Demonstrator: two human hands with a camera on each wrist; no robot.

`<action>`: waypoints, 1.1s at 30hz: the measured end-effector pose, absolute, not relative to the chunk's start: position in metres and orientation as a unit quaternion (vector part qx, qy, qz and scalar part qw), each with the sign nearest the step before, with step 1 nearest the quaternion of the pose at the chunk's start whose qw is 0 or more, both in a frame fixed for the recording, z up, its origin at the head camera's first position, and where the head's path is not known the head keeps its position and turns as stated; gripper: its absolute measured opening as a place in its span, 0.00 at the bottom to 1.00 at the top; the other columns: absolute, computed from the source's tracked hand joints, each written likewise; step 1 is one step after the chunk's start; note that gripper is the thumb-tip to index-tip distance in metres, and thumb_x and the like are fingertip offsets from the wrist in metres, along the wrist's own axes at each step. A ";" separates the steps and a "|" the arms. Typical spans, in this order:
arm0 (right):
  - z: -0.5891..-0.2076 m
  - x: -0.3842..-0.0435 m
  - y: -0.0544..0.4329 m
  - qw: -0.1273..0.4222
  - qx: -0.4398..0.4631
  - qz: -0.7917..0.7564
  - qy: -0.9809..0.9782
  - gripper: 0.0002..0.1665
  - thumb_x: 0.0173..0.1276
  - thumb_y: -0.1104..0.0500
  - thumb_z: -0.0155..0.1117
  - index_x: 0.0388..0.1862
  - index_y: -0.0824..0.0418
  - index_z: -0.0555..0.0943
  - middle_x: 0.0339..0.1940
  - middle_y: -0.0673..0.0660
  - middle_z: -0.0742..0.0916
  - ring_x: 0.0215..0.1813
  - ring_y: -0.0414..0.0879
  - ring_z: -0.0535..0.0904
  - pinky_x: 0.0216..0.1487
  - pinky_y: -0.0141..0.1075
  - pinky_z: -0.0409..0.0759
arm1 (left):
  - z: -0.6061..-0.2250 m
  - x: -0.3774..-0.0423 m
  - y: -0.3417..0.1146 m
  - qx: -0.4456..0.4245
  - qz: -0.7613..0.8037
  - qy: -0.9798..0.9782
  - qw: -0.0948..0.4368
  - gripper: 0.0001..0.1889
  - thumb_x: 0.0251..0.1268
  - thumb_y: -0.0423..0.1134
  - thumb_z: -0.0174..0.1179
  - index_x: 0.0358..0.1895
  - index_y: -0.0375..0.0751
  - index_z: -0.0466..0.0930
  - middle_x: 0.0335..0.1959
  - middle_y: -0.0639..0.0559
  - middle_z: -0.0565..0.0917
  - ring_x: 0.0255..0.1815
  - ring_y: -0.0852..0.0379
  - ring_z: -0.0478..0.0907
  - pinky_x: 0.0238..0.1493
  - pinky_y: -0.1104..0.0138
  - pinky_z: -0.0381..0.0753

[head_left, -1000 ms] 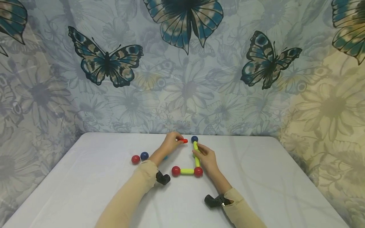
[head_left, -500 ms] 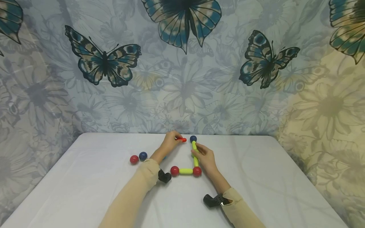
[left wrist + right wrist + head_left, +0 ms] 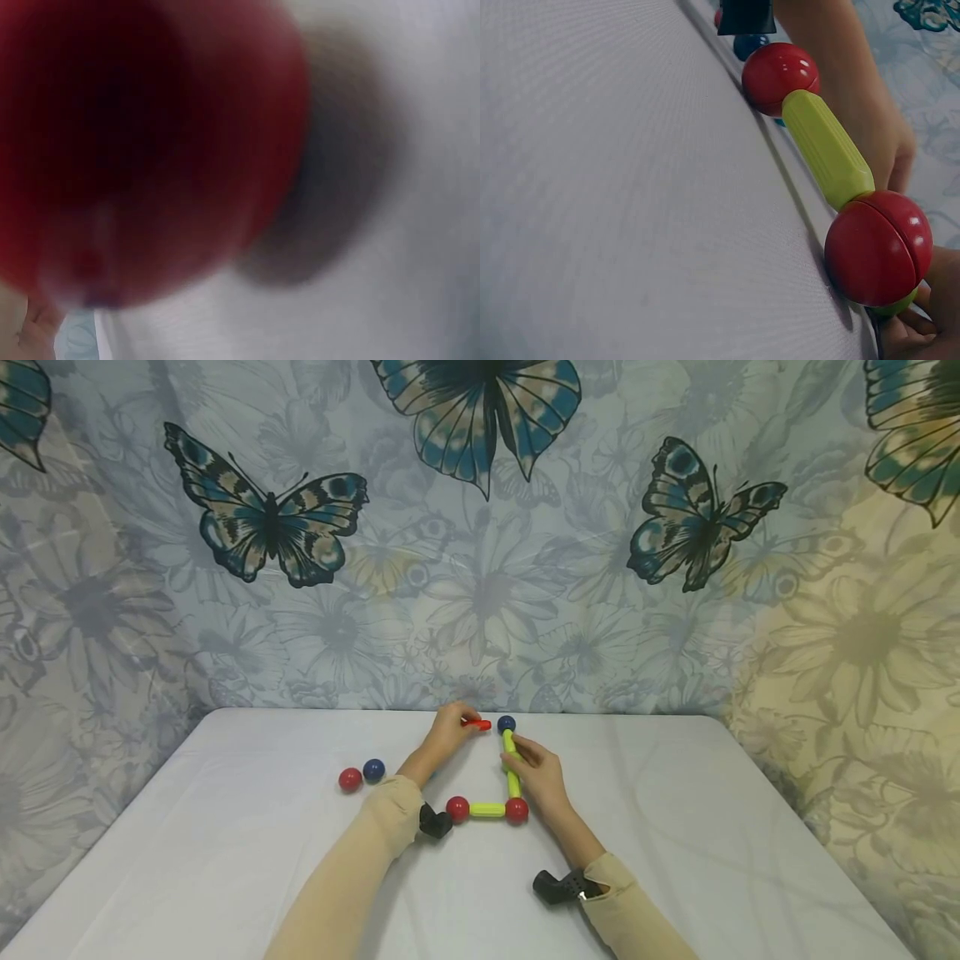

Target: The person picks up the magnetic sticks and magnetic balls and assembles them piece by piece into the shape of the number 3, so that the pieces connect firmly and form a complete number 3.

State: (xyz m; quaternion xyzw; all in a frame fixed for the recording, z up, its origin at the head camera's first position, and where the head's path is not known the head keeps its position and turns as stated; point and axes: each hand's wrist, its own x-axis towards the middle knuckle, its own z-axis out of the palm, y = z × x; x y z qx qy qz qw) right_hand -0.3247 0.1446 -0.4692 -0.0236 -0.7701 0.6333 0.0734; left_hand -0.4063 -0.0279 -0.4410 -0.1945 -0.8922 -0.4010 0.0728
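Your left grip (image 3: 447, 733) is closed in a pinch on a red piece (image 3: 482, 725), its free end near the blue ball (image 3: 506, 723). Your right grip (image 3: 542, 770) is closed on a yellow-green rod (image 3: 513, 786); beyond that grip the rod meets the blue ball, nearer you a red ball (image 3: 517, 811).

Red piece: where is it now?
In the head view, the left hand holds the red piece just left of the dark blue ball nearest the right hand, not touching that ball.
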 end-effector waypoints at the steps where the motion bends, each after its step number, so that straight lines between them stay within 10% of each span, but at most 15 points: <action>1: -0.469 -0.325 0.145 0.075 -0.022 0.635 -0.768 0.29 0.63 0.60 0.69 0.64 0.64 0.76 0.66 0.64 0.78 0.69 0.55 0.73 0.64 0.40 0.75 | -0.441 -0.407 -0.027 -0.198 -0.399 -0.892 0.075 0.10 0.59 0.29 0.65 0.44 0.31 0.85 0.45 0.40 0.86 0.48 0.47 0.81 0.52 0.59 0.81; 33: -0.433 -0.299 0.140 0.059 0.011 0.622 -0.780 0.29 0.67 0.63 0.65 0.65 0.71 0.72 0.68 0.68 0.75 0.72 0.59 0.69 0.69 0.43 0.70 | -0.449 -0.408 -0.021 -0.210 -0.431 -0.873 0.087 0.11 0.58 0.26 0.65 0.45 0.31 0.85 0.46 0.42 0.86 0.52 0.46 0.81 0.55 0.58 0.80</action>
